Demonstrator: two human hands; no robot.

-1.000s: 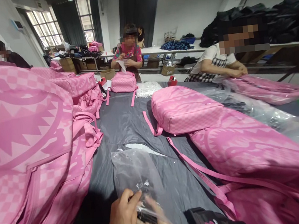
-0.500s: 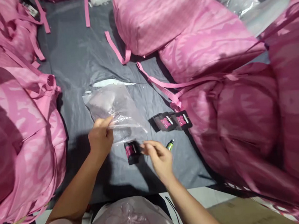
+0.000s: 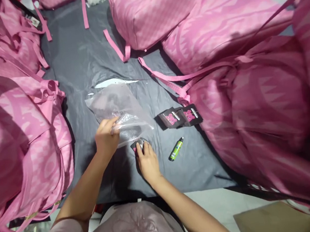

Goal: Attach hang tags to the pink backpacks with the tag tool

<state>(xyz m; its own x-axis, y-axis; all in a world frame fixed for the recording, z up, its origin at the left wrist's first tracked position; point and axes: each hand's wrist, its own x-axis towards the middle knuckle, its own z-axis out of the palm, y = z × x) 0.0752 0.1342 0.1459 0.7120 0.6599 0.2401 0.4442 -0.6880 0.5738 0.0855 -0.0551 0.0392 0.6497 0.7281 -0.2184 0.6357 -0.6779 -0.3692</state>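
Note:
A clear plastic bag (image 3: 122, 101) lies flat on the dark table cover. My left hand (image 3: 106, 137) pinches the near left part of this bag, its fingers bent over the film. Just right of it, my right hand (image 3: 148, 161) has its fingers closed over a small stack of black tags (image 3: 134, 146) with pink print, at the bag's near edge. The fingers hide most of that stack. Farther right, two overlapping piles of black tags with a pink bear print (image 3: 190, 114) rest beside a backpack. A green marker-like tube (image 3: 176, 149) lies to the right of my right hand.
Pink patterned backpacks crowd both sides, one at the left (image 3: 23, 129) and another at the right (image 3: 266, 97). A pink bag (image 3: 150, 17) stands at the far side, its straps trailing on the dark cover (image 3: 74, 58). The cover has a torn slit (image 3: 116, 81). A cardboard box (image 3: 276, 217) sits below.
My right hand has moved left onto the small tag stack, which has shifted slightly up toward the bag. The green tube, partly covered before, now shows fully. My left hand stays at the bag.

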